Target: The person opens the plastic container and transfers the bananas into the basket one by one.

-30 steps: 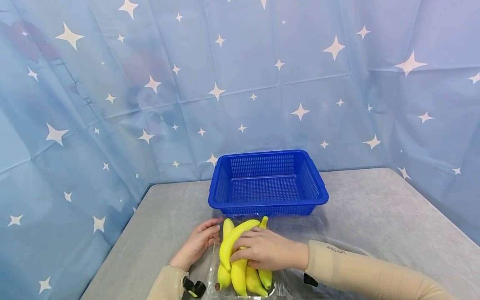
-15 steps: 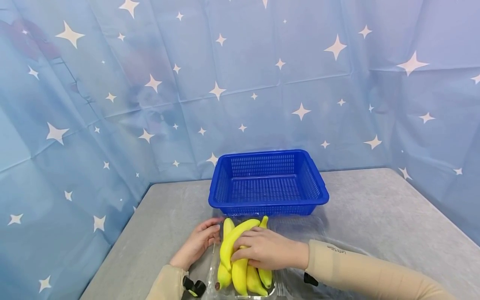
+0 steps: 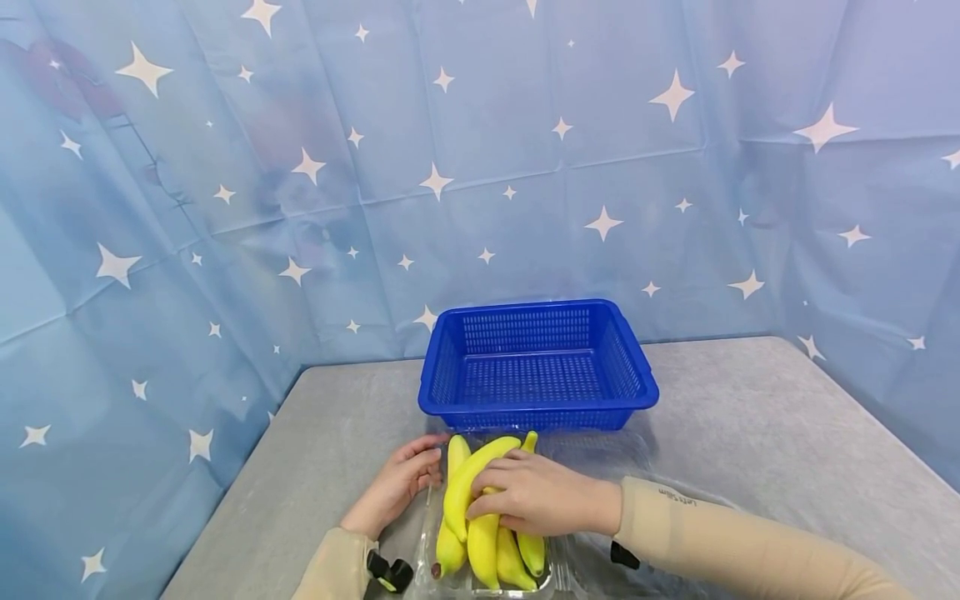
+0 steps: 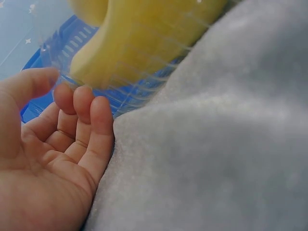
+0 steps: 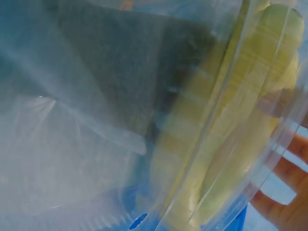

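Several yellow bananas [image 3: 459, 504] lie heaped in a clear plastic clamshell container [image 3: 427, 533] at the table's near side. From above, my right hand [image 3: 536, 496] grips a banana in the middle of the heap, its fingers curled over it. My left hand [image 3: 400, 486] stays at the container's far left corner; in the left wrist view its loosely bent fingertips [image 4: 100, 113] are at or beside the clear wall. Seen from the right wrist, the bananas [image 5: 240, 115] show through blurred clear plastic. My right palm hides part of the heap.
A blue slotted basket [image 3: 536, 408] with nothing in it stands just behind the container. The container's clear lid [image 3: 600, 454] lies folded out to the right. Behind the grey table [image 3: 720, 392] hangs a blue curtain [image 3: 480, 167] with white stars.
My right hand and the middle and top bananas have shifted slightly to the right. The left hand keeps its place at the container.
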Demonstrator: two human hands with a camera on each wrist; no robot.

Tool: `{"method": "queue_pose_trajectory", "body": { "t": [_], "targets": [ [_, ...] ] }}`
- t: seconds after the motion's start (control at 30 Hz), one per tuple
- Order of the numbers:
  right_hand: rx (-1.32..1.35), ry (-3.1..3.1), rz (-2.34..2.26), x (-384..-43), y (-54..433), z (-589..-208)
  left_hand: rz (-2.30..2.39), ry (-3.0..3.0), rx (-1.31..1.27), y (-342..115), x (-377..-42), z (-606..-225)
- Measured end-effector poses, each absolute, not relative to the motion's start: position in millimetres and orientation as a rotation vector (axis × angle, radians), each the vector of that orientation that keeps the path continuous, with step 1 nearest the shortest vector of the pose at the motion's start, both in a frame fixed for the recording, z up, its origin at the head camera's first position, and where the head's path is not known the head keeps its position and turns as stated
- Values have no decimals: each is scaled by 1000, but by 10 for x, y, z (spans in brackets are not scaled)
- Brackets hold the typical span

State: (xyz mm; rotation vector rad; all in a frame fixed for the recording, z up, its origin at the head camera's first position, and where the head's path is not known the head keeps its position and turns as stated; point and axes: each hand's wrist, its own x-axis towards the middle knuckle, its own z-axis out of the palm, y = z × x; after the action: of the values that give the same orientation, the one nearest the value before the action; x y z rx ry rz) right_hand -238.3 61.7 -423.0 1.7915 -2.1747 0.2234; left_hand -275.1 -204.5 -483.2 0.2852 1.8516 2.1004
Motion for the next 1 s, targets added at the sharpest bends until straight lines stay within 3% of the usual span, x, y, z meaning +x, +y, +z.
{"method": "queue_pose_trajectory", "body": {
  "t": [1.0],
  "targets": [
    [1787,-2150,219,-2393,683,-4132,2101,1868,276,-2045,-2758,-4839]
  ]
}}
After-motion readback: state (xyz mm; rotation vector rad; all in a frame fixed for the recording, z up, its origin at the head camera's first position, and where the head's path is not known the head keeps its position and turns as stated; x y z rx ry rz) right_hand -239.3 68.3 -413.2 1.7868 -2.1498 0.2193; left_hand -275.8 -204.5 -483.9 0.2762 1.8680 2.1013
